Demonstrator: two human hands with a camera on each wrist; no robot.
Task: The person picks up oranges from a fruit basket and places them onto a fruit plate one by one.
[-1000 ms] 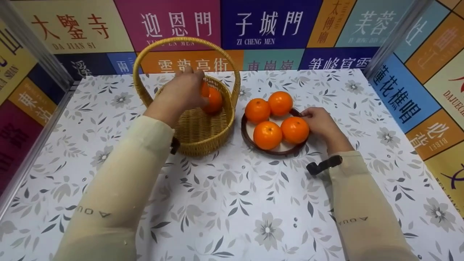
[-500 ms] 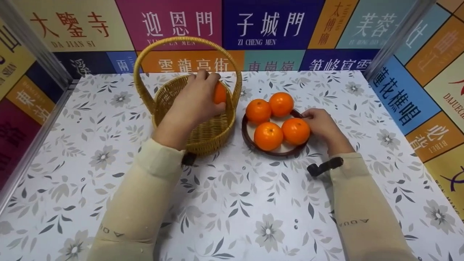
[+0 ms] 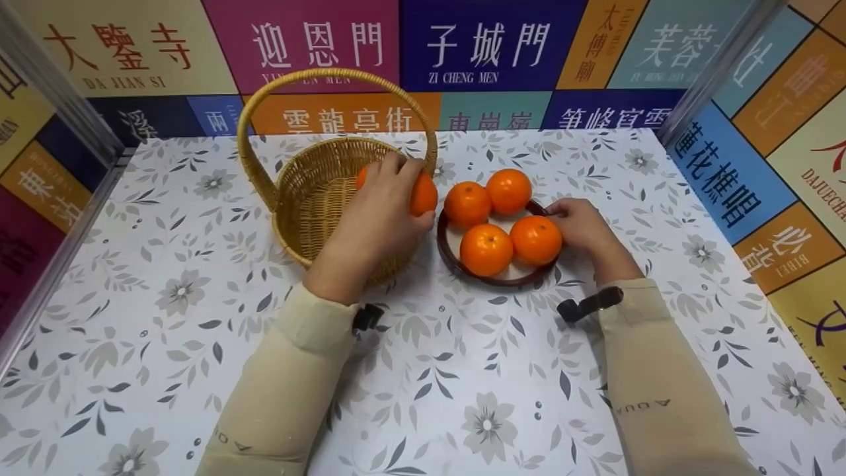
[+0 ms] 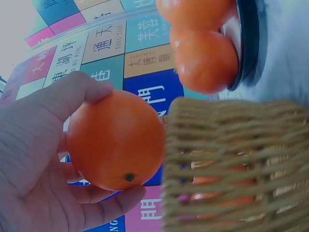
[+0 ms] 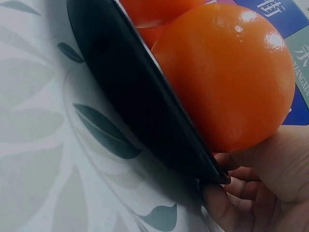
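My left hand (image 3: 377, 228) grips an orange (image 4: 116, 140), with the thumb on one side and the fingers curled round the other. It is over the right rim of the wicker basket (image 3: 301, 228), on the side facing the plate. Partly behind that hand, another orange (image 3: 363, 176) shows inside the basket; its colour also comes through the weave in the left wrist view. My right hand (image 3: 581, 228) pinches the right edge of a round, dark-rimmed plate (image 5: 140, 106). Several oranges (image 3: 486, 250) sit close together on this plate, one right beside the right hand's thumb.
The basket's tall arched handle (image 3: 337, 73) rises above its bowl. A floral cloth (image 3: 489, 370) covers the table. Panels with large printed characters (image 3: 489, 46) wall in the back and both sides.
My left hand has lifted an orange from inside the basket and carried it right and nearer, to the basket's right rim. My right hand stays at the plate's edge.
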